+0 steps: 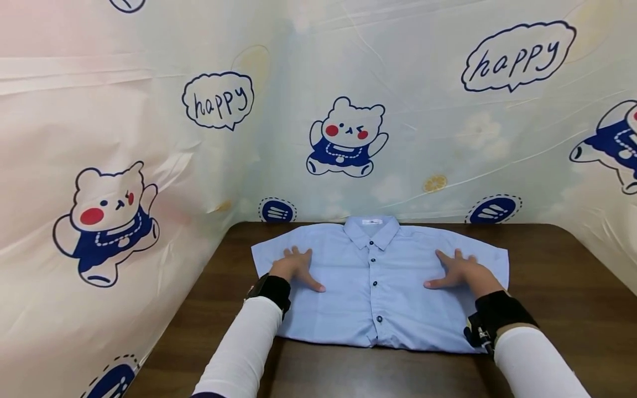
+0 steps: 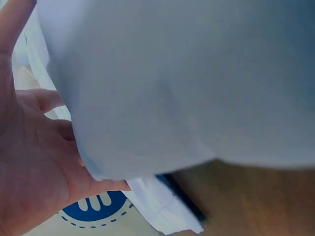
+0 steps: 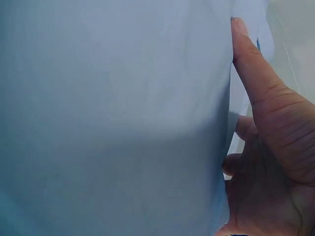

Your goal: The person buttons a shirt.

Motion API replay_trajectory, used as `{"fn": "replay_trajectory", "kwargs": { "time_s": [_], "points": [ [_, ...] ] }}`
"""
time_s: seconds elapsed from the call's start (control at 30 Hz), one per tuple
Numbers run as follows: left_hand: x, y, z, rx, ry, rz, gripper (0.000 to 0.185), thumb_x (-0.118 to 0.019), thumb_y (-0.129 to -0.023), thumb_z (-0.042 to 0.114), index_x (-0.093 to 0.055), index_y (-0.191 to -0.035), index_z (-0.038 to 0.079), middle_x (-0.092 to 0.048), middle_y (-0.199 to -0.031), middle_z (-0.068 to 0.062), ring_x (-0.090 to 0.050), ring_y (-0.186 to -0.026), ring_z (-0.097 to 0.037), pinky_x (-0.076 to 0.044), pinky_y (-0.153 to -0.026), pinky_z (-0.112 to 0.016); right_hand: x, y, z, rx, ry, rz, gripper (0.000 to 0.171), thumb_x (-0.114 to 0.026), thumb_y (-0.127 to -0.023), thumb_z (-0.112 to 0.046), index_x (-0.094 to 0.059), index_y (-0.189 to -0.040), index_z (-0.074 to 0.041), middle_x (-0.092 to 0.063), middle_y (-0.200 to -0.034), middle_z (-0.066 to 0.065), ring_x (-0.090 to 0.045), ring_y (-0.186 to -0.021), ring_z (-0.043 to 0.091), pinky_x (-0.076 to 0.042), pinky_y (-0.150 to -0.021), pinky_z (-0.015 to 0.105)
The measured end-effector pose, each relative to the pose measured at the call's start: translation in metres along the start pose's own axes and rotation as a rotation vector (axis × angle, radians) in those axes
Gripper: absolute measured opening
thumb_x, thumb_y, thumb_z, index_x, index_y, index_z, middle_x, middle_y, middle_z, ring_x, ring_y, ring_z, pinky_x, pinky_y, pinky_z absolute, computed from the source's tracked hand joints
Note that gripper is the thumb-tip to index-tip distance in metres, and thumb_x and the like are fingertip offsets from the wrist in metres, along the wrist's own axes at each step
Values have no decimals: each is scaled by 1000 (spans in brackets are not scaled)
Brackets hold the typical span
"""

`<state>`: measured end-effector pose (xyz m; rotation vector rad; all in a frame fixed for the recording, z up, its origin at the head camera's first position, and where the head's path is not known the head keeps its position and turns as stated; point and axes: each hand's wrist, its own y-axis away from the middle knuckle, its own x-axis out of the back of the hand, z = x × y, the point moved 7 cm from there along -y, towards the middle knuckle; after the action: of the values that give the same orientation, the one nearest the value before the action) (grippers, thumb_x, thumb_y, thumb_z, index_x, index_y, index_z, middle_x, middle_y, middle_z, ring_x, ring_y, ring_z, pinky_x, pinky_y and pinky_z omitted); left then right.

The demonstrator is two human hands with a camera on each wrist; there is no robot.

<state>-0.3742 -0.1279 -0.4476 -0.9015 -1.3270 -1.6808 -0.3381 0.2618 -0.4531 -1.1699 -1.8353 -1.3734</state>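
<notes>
The light blue shirt (image 1: pixel 378 282) lies buttoned and face up in the middle of the frame on the dark wooden table (image 1: pixel 557 293), its lower part apparently already tucked under, while both sleeves lie unfolded at either side. The left hand (image 1: pixel 294 268) and right hand (image 1: pixel 460 269) press flat on its chest panels, fingers spread, pinching nothing. No containers are in sight, only the cartoon-bear sheet (image 1: pixel 149 138) behind.

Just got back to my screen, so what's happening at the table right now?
A person has a light blue shirt laid front-up and buttoned on a dark wooden table, collar toward the far wall. The left hand and the right hand both rest flat on it with fingers spread, one on each side of the button line. The sleeves lie out to the sides, and the lower part looks folded under.
</notes>
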Motion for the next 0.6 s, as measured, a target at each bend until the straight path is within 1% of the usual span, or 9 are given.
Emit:
{"fn": "replay_trajectory", "kwargs": {
  "time_s": [0.1, 0.3, 0.6],
  "points": [
    [-1, 0, -2, 8, -9, 10, 125, -82, -61, 66, -18, -157, 16, -4, -159, -27, 0, -144, -49, -13, -101, -77, -1, 0, 0, 6, -5, 9, 121, -67, -75, -71, -12, -152, 3, 8, -145, 48, 9, -126, 73, -12, -93, 83],
    [-3, 2, -5, 1, -15, 16, 124, -81, -63, 66, -18, -157, 16, -5, -158, -28, -1, -143, -50, -11, -102, -77, -3, -4, 0, 0, -7, 11, 122, -67, -74, -73, -11, -152, 2, 9, -145, 48, 10, -126, 72, -12, -93, 83],
    [-3, 9, -3, -20, -25, 34, 121, -79, -65, 67, -19, -157, 16, -6, -158, -28, -3, -143, -50, -12, -103, -76, -6, -6, 4, -6, -10, 13, 124, -66, -72, -76, -10, -152, 2, 11, -145, 48, 11, -126, 72, -11, -92, 84]
  ]
}}
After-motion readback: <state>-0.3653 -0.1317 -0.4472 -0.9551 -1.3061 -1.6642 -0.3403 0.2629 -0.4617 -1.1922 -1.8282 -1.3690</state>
